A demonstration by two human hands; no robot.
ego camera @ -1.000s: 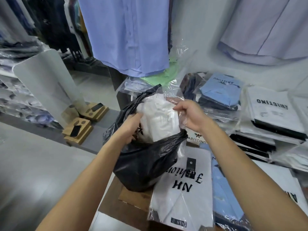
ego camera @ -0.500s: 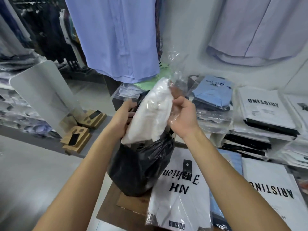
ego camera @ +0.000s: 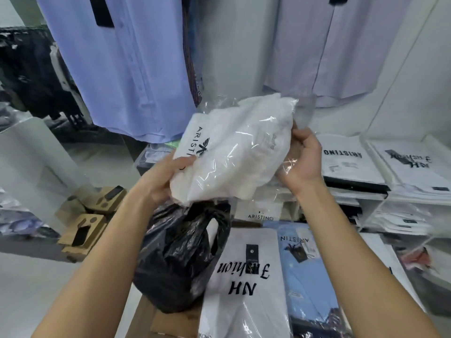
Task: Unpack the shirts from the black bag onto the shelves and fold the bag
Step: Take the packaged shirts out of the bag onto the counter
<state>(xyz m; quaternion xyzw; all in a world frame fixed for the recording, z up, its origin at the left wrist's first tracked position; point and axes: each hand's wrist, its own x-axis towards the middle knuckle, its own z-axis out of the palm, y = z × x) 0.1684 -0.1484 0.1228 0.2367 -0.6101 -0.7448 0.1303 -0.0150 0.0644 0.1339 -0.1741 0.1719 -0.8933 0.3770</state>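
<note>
Lifted clear of black bag [ego camera: 180, 259], wrapped white shirt [ego camera: 234, 147] gripped by left hand [ego camera: 166, 176] and right hand [ego camera: 302, 162], bag seemingly slumped at table edge

Glossy crinkled black bag [ego camera: 180, 259]; white cloth shirt [ego camera: 234, 147] in shiny clear plastic.

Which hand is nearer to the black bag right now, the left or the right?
Left. The left hand grips the wrapped white shirt just above the black bag. The right hand holds the shirt's other end, higher and further right.
</note>
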